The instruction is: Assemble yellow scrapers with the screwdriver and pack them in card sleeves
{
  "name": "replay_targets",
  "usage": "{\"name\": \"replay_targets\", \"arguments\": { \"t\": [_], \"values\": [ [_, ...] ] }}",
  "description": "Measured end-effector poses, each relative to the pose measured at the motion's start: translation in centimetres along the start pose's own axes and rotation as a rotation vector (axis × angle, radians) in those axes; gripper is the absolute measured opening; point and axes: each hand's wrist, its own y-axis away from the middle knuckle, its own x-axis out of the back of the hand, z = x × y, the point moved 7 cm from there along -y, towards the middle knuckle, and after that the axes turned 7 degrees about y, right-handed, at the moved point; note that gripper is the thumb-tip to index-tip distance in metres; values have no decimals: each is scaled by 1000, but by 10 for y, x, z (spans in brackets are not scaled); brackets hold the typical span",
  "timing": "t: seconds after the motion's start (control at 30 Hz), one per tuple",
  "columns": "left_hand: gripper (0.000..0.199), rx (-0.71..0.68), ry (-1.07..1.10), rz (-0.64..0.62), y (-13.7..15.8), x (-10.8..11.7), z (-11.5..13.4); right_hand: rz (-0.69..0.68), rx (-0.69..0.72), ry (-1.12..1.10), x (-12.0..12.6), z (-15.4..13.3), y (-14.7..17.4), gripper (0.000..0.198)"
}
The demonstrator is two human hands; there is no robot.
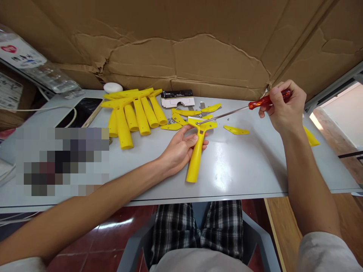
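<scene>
My left hand (pixel 177 153) is closed around the neck of a yellow plastic scraper (pixel 195 162), whose handle points toward me. Gripped in my right hand (pixel 287 107) is a screwdriver (pixel 261 102) with a clear red handle. Its long shaft slants down to the left, and the tip meets the scraper's head near a screw spot. Just behind the head lie loose yellow cover plates (pixel 185 112), small screws and metal blades (pixel 202 105). Another yellow cover plate (pixel 236 130) rests to the right of the scraper.
Several yellow scrapers (pixel 123 128) are piled at the left. Behind are a small black-and-white box (pixel 178 99) and a white rounded object (pixel 112 88). A phone (pixel 81 112) and a plastic bottle (pixel 53 77) lie farther left. Cardboard (pixel 187 56) walls the back; another yellow piece (pixel 311 136) sits right.
</scene>
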Motion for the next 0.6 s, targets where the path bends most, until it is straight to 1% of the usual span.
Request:
{"name": "replay_targets", "arguments": {
  "t": [0.2,0.43,0.6],
  "values": [
    [35,17,-12,53,3,-3,2,-19,-5,-6,3,-2,0,62],
    [39,2,6,3,0,-1,1,26,-3,-20,3,-4,-1,65],
    [34,5,3,10,1,-2,1,22,9,-29,1,-2,-2,64]
  ]
}}
